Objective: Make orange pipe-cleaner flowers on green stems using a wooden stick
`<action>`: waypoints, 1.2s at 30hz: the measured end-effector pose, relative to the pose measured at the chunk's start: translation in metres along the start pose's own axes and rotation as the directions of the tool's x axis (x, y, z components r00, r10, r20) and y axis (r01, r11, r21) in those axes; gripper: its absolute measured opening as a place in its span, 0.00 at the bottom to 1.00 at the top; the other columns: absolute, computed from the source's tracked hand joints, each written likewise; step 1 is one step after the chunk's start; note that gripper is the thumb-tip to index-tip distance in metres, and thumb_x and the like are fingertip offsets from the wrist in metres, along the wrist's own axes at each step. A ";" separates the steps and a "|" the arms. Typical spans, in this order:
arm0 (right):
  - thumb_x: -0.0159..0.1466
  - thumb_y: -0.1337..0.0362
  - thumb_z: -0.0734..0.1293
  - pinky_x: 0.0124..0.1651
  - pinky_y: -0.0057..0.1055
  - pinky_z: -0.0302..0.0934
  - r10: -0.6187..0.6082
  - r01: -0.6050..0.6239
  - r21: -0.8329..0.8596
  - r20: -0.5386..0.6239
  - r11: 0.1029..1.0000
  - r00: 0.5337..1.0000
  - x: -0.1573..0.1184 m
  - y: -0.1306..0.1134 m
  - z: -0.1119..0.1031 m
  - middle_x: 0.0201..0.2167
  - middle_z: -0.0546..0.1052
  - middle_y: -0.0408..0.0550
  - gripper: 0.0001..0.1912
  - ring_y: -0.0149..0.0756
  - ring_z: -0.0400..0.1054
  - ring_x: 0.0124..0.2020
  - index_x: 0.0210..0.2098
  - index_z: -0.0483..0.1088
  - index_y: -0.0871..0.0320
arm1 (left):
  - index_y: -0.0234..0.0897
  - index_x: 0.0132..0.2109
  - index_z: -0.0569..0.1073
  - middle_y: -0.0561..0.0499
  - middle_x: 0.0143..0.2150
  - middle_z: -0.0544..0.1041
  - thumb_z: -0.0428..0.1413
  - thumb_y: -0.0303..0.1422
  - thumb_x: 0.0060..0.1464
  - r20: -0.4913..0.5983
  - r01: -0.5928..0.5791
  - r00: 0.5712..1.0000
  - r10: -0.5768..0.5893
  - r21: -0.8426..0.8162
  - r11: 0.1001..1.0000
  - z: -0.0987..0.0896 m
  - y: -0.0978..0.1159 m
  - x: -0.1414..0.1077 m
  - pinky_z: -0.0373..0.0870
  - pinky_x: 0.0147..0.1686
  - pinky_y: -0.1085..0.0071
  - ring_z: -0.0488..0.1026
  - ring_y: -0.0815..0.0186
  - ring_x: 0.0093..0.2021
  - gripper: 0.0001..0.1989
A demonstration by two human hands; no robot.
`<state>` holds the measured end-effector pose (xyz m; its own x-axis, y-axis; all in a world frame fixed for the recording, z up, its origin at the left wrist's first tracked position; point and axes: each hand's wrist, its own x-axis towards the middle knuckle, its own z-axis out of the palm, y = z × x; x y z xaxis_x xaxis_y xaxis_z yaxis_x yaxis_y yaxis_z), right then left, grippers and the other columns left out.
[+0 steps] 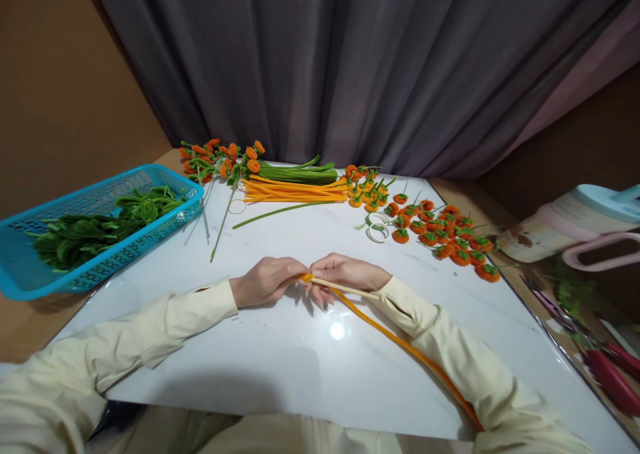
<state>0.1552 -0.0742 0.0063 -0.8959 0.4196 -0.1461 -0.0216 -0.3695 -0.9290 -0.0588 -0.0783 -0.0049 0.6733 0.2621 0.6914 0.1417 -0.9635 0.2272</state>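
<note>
My left hand (267, 282) is closed, its fingertips pinching a yellow-orange pipe cleaner (390, 335) where it is wound around one end of a thin wooden stick (345, 287). My right hand (353, 272) meets it from the other side, thumb and forefinger pinched at the same end of the stick, other fingers curled below. Along the right palm the stick points toward my right sleeve. The pipe cleaner's long tail runs down over my right forearm. My fingers partly cover the wound end.
A blue basket (187, 204) with green leaf pieces stands left. At the back lie orange pipe cleaners (295, 190), green pipe cleaners (300, 174) and orange flowers (253, 153). Small orange pumpkin shapes (440, 231) and white rings (379, 232) lie right, near a tumbler (560, 224) and red-handled pliers (607, 374).
</note>
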 end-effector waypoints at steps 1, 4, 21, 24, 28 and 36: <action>0.63 0.55 0.66 0.26 0.23 0.58 -0.006 0.006 -0.010 -0.006 1.000 1.000 0.000 0.000 0.001 0.23 0.75 0.49 0.17 0.26 0.64 0.20 0.32 0.71 0.67 | 0.36 0.47 0.63 0.48 0.33 0.76 0.46 0.22 0.58 -0.004 -0.005 1.000 0.005 -0.001 1.000 0.000 0.000 0.000 0.70 0.31 0.75 0.74 0.68 0.32 0.11; 0.63 0.53 0.65 0.26 0.23 0.58 -0.024 0.023 -0.038 -0.017 0.999 1.000 0.002 0.000 0.004 0.24 0.75 0.48 0.18 0.26 0.65 0.20 0.31 0.70 0.66 | 0.36 0.49 0.63 0.46 0.35 0.76 0.46 0.21 0.57 -0.010 -0.030 0.999 0.030 -0.015 0.999 0.000 0.000 0.000 0.71 0.33 0.75 0.74 0.68 0.34 0.14; 0.64 0.50 0.63 0.18 0.21 0.58 -0.027 0.017 -0.158 -0.064 0.987 0.998 0.005 -0.002 0.011 0.28 0.76 0.52 0.21 0.26 0.65 0.18 0.32 0.68 0.65 | 0.35 0.61 0.61 0.42 0.35 0.77 0.45 0.29 0.62 -0.014 -0.112 0.994 0.111 -0.073 0.991 0.000 -0.004 -0.001 0.72 0.36 0.70 0.74 0.63 0.38 0.20; 0.64 0.50 0.63 0.17 0.21 0.58 -0.004 -0.009 -0.167 -0.080 0.986 0.997 0.007 0.000 0.009 0.26 0.76 0.52 0.21 0.26 0.66 0.18 0.32 0.68 0.66 | 0.34 0.59 0.64 0.42 0.35 0.76 0.44 0.27 0.62 -0.030 -0.090 0.996 0.088 -0.067 0.994 -0.001 -0.004 -0.001 0.72 0.36 0.71 0.74 0.64 0.38 0.19; 0.62 0.50 0.65 0.18 0.22 0.59 0.007 -0.014 -0.086 -0.079 0.996 0.997 0.009 0.002 0.006 0.23 0.76 0.50 0.22 0.27 0.66 0.17 0.34 0.68 0.66 | 0.34 0.53 0.68 0.43 0.35 0.77 0.44 0.21 0.58 -0.078 -0.020 0.997 0.014 -0.074 0.997 0.000 -0.003 0.000 0.73 0.37 0.71 0.75 0.65 0.37 0.18; 0.66 0.53 0.61 0.22 0.24 0.62 -0.003 -0.003 -0.093 -0.070 0.996 0.998 0.008 -0.004 0.011 0.27 0.77 0.52 0.19 0.28 0.67 0.19 0.35 0.68 0.66 | 0.34 0.41 0.76 0.47 0.35 0.80 0.48 0.27 0.60 -0.153 0.417 0.888 -0.435 -0.133 0.899 0.002 0.000 0.004 0.71 0.35 0.77 0.76 0.69 0.34 0.11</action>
<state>0.1434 -0.0784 0.0126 -0.8623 0.4782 -0.1664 0.0226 -0.2921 -0.9561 -0.0542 -0.0777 -0.0034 0.4252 0.6598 0.6196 0.3114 -0.7494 0.5843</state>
